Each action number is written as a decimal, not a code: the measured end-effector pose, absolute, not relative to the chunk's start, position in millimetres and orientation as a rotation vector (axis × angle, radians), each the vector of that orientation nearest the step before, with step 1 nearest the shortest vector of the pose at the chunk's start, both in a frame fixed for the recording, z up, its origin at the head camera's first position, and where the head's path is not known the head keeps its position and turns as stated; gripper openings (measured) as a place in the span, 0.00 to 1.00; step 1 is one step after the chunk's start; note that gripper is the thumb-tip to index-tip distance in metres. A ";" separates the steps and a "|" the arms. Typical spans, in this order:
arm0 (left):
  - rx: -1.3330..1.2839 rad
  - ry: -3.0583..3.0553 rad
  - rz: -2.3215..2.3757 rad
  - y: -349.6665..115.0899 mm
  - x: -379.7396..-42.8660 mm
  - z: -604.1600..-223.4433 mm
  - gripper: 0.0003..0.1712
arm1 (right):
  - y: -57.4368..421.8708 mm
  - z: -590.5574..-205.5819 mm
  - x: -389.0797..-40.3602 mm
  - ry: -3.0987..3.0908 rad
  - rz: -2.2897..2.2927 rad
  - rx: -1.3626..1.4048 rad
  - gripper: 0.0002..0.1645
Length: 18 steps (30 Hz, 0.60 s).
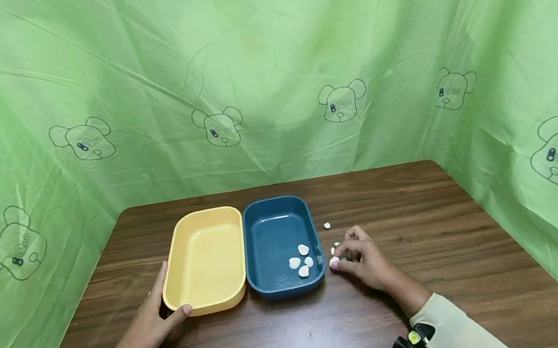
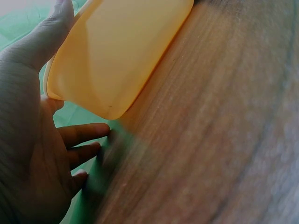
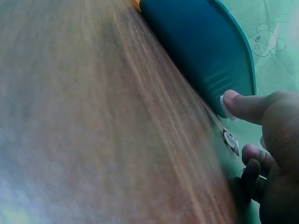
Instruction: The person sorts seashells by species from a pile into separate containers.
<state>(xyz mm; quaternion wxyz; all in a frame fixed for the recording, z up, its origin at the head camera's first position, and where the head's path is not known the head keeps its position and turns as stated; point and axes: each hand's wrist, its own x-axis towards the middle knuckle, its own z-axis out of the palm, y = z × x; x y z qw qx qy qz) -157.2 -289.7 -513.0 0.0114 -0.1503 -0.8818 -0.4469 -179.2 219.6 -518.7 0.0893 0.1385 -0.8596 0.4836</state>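
Note:
My left hand (image 1: 145,326) holds the near left corner of a yellow tray (image 1: 211,309), thumb on the front wall. In the left wrist view the tray's outer wall (image 2: 117,51) is close, with the other fingers (image 2: 83,134) spread apart from it. Between thumb and fingertips, my right hand (image 1: 372,262) pinches a small white seashell (image 1: 333,261), just right of a blue tray (image 1: 288,292). The right wrist view shows this seashell (image 3: 227,108) at the thumb tip. Several white shells (image 1: 295,263) lie inside the blue tray, towards its near right.
Another small shell (image 1: 327,225) lies on the brown wooden table (image 1: 399,203) right of the blue tray, and a couple more sit beside the right fingertips. The two trays stand side by side. A green printed curtain (image 1: 276,156) encloses the table's back and sides.

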 end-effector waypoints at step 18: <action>-0.469 -2.749 -1.396 -289.8 -157.6 -514.5 0.68 | 216.2 -515.5 -181.4 -2.144 1.454 0.423 0.12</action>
